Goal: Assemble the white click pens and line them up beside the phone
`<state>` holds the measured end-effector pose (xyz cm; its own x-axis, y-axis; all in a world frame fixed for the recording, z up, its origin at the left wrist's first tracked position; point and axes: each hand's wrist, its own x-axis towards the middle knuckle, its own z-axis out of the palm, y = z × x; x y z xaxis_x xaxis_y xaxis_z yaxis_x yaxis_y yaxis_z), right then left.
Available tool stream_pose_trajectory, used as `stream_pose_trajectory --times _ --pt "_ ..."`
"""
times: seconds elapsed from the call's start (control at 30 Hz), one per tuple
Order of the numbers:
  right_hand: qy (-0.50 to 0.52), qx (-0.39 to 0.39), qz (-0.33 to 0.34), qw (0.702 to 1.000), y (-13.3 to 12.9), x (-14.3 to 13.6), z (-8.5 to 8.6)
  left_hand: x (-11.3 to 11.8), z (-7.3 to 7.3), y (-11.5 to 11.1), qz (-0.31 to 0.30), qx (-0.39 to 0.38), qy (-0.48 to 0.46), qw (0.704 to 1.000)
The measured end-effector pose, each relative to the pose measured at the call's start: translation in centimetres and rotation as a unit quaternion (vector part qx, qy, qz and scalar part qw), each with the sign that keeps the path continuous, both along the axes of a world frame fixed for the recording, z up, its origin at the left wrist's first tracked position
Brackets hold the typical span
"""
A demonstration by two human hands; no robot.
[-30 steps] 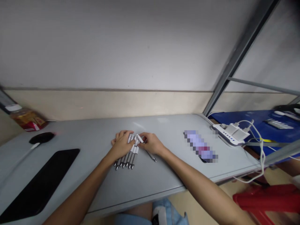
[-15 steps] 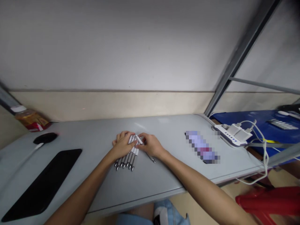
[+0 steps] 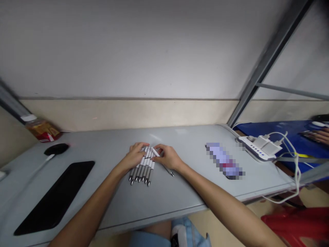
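Note:
Several white-and-grey pens (image 3: 144, 166) lie side by side on the grey table, their metal tips toward me. My left hand (image 3: 135, 154) is closed around the left side and upper part of this bunch. At its upper right, my right hand (image 3: 167, 157) has its fingers bent round the white end of one pen (image 3: 168, 170), which lies slanted apart from the rest with its tip to the lower right. The far ends of the pens are partly covered by my fingers.
A black mat (image 3: 55, 197), a black round object (image 3: 56, 149) with a white cable and a bottle (image 3: 42, 129) are at left. To the right are a blurred-out phone (image 3: 223, 161), a power strip (image 3: 257, 148), a red stool (image 3: 295, 223) and another person's hand (image 3: 321, 135).
The view has shifted slightly, moving things rightward. My left fingers have drawn in around the pens, uncovering more of their white parts. Another person's hand has appeared at the far right.

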<state>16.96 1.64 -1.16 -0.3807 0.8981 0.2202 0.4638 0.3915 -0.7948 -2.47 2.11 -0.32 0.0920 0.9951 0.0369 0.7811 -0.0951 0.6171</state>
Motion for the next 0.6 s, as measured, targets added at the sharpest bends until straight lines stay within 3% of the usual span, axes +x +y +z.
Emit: stream_pose_trajectory --times 0.43,0.6 --pt "-0.034 0.024 -0.005 0.999 0.0 -0.1 -0.2 -1.4 -1.2 0.9 -0.038 0.049 -0.029 0.998" --pt "-0.037 0.027 -0.002 0.999 0.2 -0.1 -0.4 -2.1 -1.2 1.3 -0.063 0.02 -0.087 0.994"
